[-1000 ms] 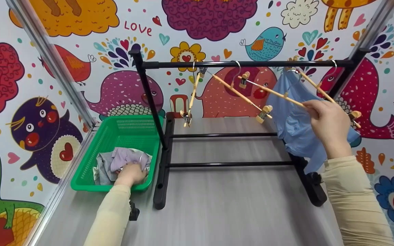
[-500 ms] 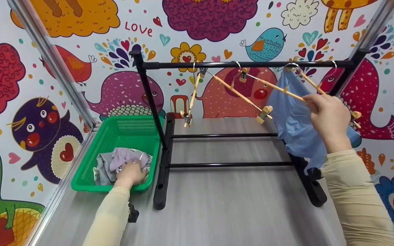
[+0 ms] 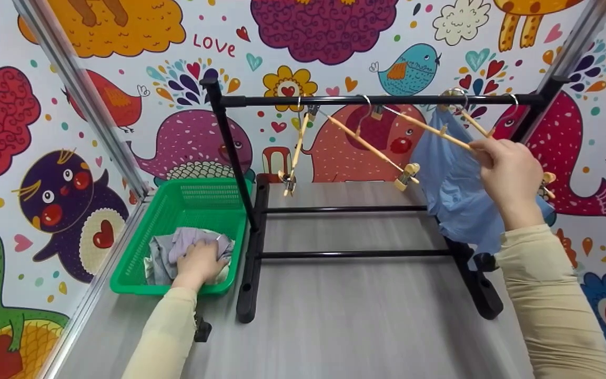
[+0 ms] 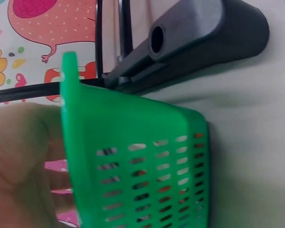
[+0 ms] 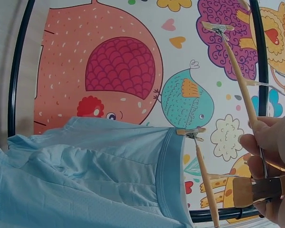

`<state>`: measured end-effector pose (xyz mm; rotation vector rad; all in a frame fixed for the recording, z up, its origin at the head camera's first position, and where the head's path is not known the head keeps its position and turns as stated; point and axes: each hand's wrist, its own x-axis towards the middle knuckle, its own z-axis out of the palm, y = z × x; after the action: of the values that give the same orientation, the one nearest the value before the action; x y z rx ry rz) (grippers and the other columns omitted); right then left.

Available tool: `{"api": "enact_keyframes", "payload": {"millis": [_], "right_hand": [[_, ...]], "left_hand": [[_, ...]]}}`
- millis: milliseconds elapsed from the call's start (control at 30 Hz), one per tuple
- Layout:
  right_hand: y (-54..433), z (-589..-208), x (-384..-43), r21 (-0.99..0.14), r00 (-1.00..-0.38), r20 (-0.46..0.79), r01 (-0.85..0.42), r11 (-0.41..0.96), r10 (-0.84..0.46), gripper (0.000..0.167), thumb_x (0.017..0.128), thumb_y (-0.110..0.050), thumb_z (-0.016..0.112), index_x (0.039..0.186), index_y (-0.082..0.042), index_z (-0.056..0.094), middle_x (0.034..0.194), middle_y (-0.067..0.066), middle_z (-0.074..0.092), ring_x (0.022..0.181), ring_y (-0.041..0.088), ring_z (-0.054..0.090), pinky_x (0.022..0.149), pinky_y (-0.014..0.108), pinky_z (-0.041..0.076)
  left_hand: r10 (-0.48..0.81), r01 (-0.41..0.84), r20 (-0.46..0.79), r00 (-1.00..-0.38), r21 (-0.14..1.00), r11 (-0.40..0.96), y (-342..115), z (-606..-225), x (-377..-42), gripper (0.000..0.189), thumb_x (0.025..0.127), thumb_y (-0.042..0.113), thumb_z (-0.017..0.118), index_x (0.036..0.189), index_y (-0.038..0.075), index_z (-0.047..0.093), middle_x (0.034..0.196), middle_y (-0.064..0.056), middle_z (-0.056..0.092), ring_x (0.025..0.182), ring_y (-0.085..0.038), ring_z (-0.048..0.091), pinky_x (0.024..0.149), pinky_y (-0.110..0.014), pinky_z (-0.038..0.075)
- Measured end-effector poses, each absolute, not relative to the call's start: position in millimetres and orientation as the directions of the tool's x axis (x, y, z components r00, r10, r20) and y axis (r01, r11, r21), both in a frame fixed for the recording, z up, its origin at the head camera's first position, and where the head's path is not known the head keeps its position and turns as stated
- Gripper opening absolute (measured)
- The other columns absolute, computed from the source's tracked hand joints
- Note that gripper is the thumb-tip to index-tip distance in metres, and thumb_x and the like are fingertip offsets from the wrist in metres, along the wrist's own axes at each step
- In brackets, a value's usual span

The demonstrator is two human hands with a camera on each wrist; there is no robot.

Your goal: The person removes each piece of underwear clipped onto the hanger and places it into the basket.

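In the head view my right hand (image 3: pixel 512 179) pinches one end of a wooden clip hanger (image 3: pixel 429 128), whose hook is at the rail. The right wrist view has my fingers round its rod, close to a clip (image 5: pixel 256 191). Behind it hang light-blue bottoms (image 3: pixel 447 173), their waistband (image 5: pixel 168 166) clipped to another hanger (image 5: pixel 206 180). My left hand (image 3: pixel 199 263) lies on a lilac garment (image 3: pixel 184 241) in the green basket (image 3: pixel 140 258), fingers fairly extended and spread. A grey garment (image 3: pixel 161 255) lies beside it. The basket wall partly hides the left fingers in the left wrist view.
Two more clip hangers, a left one (image 3: pixel 298 145) and a middle one (image 3: pixel 358 138), hang from the black rack's rail (image 3: pixel 329 100). Lower bars (image 3: pixel 355 254) join its feet on the grey table (image 3: pixel 366 316). The basket stands beside the rack's left foot (image 3: pixel 248 295).
My right hand has raised its hanger end slightly, and the hanger's far clip has swung up to the rail. The left hand has lifted a little, its fingers now on top of the lilac garment.
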<state>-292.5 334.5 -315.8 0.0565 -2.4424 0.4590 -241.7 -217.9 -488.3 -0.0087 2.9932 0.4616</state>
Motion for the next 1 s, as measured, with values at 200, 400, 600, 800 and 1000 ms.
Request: {"api": "enact_keyframes", "payload": {"millis": [200,400,600,800,1000], "right_hand": [[333.8,-312.5,-294.4,-0.303,-0.789,0.611,-0.162,0.939,0.061,0.022,0.096,-0.008,0.064,0.116,-0.007,0.072,0.107,0.021,0.068,0.096,0.040,0.056,0.077,0.055,0.042],[333.4,-310.5,-297.2,-0.304,-0.806,0.588,-0.143,0.942,0.068,0.023,0.096,-0.008,0.063,0.117,-0.008,0.072,0.108,0.021,0.068,0.096,0.041,0.055,0.077,0.055,0.042],[333.4,-310.6,-299.9,-0.304,-0.821,0.566,-0.132,0.943,0.068,0.022,0.097,-0.009,0.062,0.117,-0.008,0.072,0.106,0.021,0.068,0.096,0.041,0.056,0.075,0.055,0.042],[332.3,-311.4,-301.8,-0.307,-0.827,0.558,-0.135,0.942,0.063,0.021,0.097,-0.010,0.062,0.116,-0.009,0.073,0.107,0.020,0.068,0.095,0.041,0.058,0.071,0.055,0.044],[330.4,-314.4,-303.7,-0.297,-0.831,0.553,-0.126,0.946,0.063,0.021,0.098,-0.011,0.062,0.116,-0.009,0.072,0.109,0.022,0.068,0.095,0.042,0.057,0.072,0.058,0.045]], "left_hand": [[0.034,0.025,-0.023,-0.999,0.306,0.952,-216.3,-481.4,-242.8,0.051,0.096,0.029,0.065,0.135,-0.003,0.055,0.129,-0.031,0.052,0.118,-0.051,0.047,0.094,-0.071,0.033],[0.051,0.060,0.038,-0.998,0.322,0.945,-212.9,-474.8,-243.4,0.058,0.096,0.029,0.065,0.141,-0.005,0.049,0.133,-0.032,0.050,0.121,-0.051,0.046,0.096,-0.069,0.034],[0.067,0.103,0.119,-0.991,0.333,0.937,-204.1,-471.9,-242.8,0.057,0.095,0.029,0.067,0.139,-0.004,0.052,0.130,-0.029,0.054,0.119,-0.047,0.049,0.096,-0.065,0.037],[0.108,0.162,0.191,-0.976,0.299,0.940,-191.1,-471.7,-242.3,0.056,0.093,0.031,0.070,0.135,-0.003,0.056,0.122,-0.025,0.060,0.110,-0.043,0.057,0.092,-0.062,0.043],[0.141,0.202,0.206,-0.968,0.314,0.928,-176.6,-469.9,-241.2,0.056,0.093,0.033,0.070,0.135,-0.002,0.057,0.125,-0.025,0.060,0.113,-0.042,0.057,0.092,-0.059,0.045]]}}
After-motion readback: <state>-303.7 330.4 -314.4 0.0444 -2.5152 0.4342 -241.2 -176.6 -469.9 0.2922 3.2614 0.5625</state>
